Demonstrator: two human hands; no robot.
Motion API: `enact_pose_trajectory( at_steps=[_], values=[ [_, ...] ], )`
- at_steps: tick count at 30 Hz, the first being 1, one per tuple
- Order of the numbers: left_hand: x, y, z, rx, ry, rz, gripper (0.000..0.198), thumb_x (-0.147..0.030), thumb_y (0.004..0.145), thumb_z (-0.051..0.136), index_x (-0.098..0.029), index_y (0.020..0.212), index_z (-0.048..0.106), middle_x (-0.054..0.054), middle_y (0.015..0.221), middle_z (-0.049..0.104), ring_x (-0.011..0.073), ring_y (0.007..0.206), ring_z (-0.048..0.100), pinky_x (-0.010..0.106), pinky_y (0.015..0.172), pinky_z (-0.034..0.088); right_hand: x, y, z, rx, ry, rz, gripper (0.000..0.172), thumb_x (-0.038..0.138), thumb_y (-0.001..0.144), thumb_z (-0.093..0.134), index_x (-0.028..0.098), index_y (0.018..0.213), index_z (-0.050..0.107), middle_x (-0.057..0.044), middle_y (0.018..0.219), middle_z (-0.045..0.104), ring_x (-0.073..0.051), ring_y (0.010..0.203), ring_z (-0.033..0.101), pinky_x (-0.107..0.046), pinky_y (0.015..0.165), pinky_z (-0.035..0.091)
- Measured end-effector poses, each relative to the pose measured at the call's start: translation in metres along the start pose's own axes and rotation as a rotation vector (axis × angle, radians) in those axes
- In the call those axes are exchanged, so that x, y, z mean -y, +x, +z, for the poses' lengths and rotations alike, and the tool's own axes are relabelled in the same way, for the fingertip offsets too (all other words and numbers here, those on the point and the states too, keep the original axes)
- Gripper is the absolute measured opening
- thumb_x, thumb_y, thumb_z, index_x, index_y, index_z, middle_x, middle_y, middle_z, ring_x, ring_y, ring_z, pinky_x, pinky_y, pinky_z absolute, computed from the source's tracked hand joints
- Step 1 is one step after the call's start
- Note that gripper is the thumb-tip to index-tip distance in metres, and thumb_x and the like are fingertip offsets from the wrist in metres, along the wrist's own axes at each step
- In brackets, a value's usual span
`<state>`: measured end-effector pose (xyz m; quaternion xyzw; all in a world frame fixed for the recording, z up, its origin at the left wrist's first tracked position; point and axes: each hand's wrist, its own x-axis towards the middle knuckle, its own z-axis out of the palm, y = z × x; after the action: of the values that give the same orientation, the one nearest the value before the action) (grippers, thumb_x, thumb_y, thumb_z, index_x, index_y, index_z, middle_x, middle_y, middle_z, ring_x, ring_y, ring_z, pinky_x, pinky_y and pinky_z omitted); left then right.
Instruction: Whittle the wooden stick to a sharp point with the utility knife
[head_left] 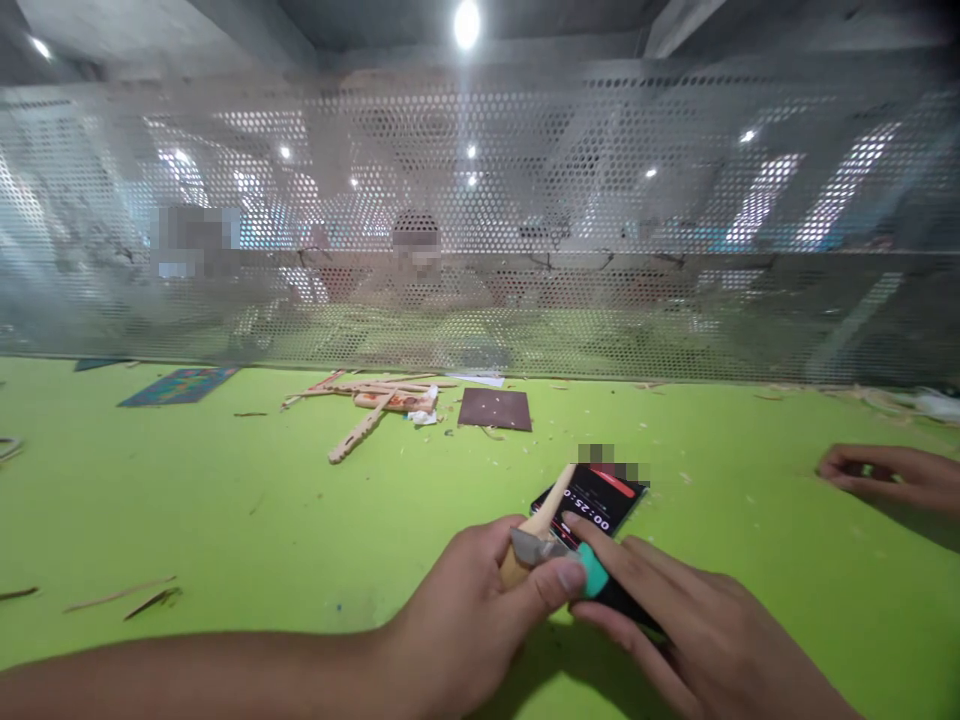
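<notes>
Wood sits in the left hand, tip overlapping the phone's near-left edge in view. Left grip closed round it, thumb also pressing the knife where blade meets handle; blade lies across the wood. Right hand: grip part-open, handle between thumb and fingers, index out on or just over the phone; can't tell how firmly it holds.

Risks: bare blade near left thumb and fingers, so a slip could cut. Right index busy at the screen, knife might twist loose; blade could scratch the phone.

Counts: one wood, one knife, one phone. Farther out on the tabletop: one brown sheet, one patterned sheet, one stick pile (overlapping, can't count), three slivers at left, shavings uncounted. One other person's hand at right. One mesh panel behind.
</notes>
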<state>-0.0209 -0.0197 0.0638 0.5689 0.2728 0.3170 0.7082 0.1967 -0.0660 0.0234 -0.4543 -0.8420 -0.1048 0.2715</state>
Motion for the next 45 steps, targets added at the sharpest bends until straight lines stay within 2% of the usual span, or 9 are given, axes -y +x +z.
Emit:
enact_pose_trajectory(
  at_steps=[4, 8, 11, 15, 21, 26, 33, 42, 45],
  values=[
    [0.001, -0.001, -0.001, -0.047, 0.121, -0.090, 0.039, -0.052, 0.092, 0.073, -0.018, 0.081, 0.056, -0.009, 0.061, 0.042, 0.0083, 0.055, 0.035, 0.021, 0.053, 0.029, 0.002, -0.002, 0.000, -0.030, 0.008, 0.030, 0.049, 0.035, 0.111, 0.042, 0.022, 0.158, 0.039, -0.012, 0.128, 0.075, -0.025, 0.098, 0.078, -0.034, 0.072, 0.065],
    [0.005, -0.002, -0.004, -0.050, 0.138, -0.087, 0.042, -0.059, 0.096, 0.064, -0.018, 0.090, 0.058, -0.009, 0.061, 0.039, 0.0078, 0.051, 0.031, 0.022, 0.050, 0.027, -0.007, -0.001, -0.003, -0.097, 0.027, 0.113, 0.047, 0.034, 0.109, 0.047, 0.023, 0.155, 0.045, -0.010, 0.133, 0.073, -0.025, 0.101, 0.078, -0.033, 0.076, 0.065],
    [0.006, -0.001, -0.005, -0.049, 0.147, -0.027, 0.041, -0.056, 0.097, 0.065, -0.015, 0.097, 0.064, -0.005, 0.071, 0.050, 0.0094, 0.061, 0.040, 0.022, 0.057, 0.034, -0.012, 0.001, -0.007, -0.131, 0.002, 0.126, 0.045, 0.035, 0.108, 0.050, 0.021, 0.151, 0.051, -0.011, 0.133, 0.073, -0.026, 0.098, 0.079, -0.035, 0.076, 0.066],
    [0.006, 0.001, -0.003, 0.040, 0.032, 0.058, 0.035, -0.043, 0.092, 0.077, -0.012, 0.106, 0.069, 0.004, 0.093, 0.066, 0.0149, 0.082, 0.055, 0.026, 0.076, 0.044, -0.007, 0.006, -0.012, -0.011, 0.059, 0.024, 0.044, 0.029, 0.107, 0.046, 0.020, 0.150, 0.051, -0.011, 0.120, 0.078, -0.024, 0.091, 0.080, -0.033, 0.073, 0.067],
    [0.010, 0.000, -0.001, 0.156, -0.118, 0.118, 0.033, -0.034, 0.094, 0.076, -0.015, 0.121, 0.070, 0.006, 0.106, 0.071, 0.0184, 0.099, 0.060, 0.030, 0.093, 0.044, -0.001, 0.012, -0.017, 0.041, 0.125, -0.045, 0.042, 0.024, 0.103, 0.047, 0.020, 0.144, 0.055, -0.010, 0.111, 0.081, -0.022, 0.090, 0.081, -0.030, 0.075, 0.067],
    [0.007, 0.001, 0.000, 0.151, -0.127, 0.117, 0.030, -0.031, 0.089, 0.082, -0.015, 0.112, 0.072, 0.002, 0.094, 0.067, 0.0155, 0.089, 0.059, 0.028, 0.090, 0.045, -0.003, 0.013, -0.017, 0.046, 0.133, -0.066, 0.050, 0.025, 0.102, 0.049, 0.025, 0.153, 0.046, -0.009, 0.116, 0.080, -0.022, 0.092, 0.080, -0.031, 0.077, 0.067],
    [0.009, -0.001, -0.001, 0.125, -0.120, 0.096, 0.034, -0.033, 0.091, 0.079, -0.013, 0.116, 0.067, 0.004, 0.100, 0.069, 0.0186, 0.098, 0.060, 0.030, 0.094, 0.045, 0.001, 0.015, -0.017, 0.025, 0.025, -0.094, 0.040, 0.027, 0.108, 0.040, 0.017, 0.144, 0.051, -0.013, 0.109, 0.081, -0.022, 0.083, 0.081, -0.031, 0.070, 0.067],
    [0.014, -0.001, -0.006, -0.010, 0.067, 0.059, 0.030, -0.038, 0.089, 0.079, -0.014, 0.096, 0.063, -0.001, 0.084, 0.059, 0.0146, 0.081, 0.052, 0.025, 0.077, 0.042, 0.006, 0.006, -0.005, -0.038, -0.067, -0.063, 0.044, 0.038, 0.111, 0.038, 0.014, 0.144, 0.054, -0.012, 0.104, 0.080, -0.022, 0.070, 0.078, -0.031, 0.052, 0.062],
    [0.009, -0.001, -0.004, -0.025, 0.135, 0.036, 0.033, -0.045, 0.093, 0.074, -0.014, 0.092, 0.063, -0.002, 0.080, 0.055, 0.0134, 0.076, 0.048, 0.024, 0.072, 0.040, 0.007, 0.001, -0.003, -0.032, -0.030, 0.028, 0.044, 0.035, 0.111, 0.041, 0.018, 0.150, 0.050, -0.011, 0.110, 0.079, -0.023, 0.074, 0.079, -0.032, 0.055, 0.062]
  ],
)
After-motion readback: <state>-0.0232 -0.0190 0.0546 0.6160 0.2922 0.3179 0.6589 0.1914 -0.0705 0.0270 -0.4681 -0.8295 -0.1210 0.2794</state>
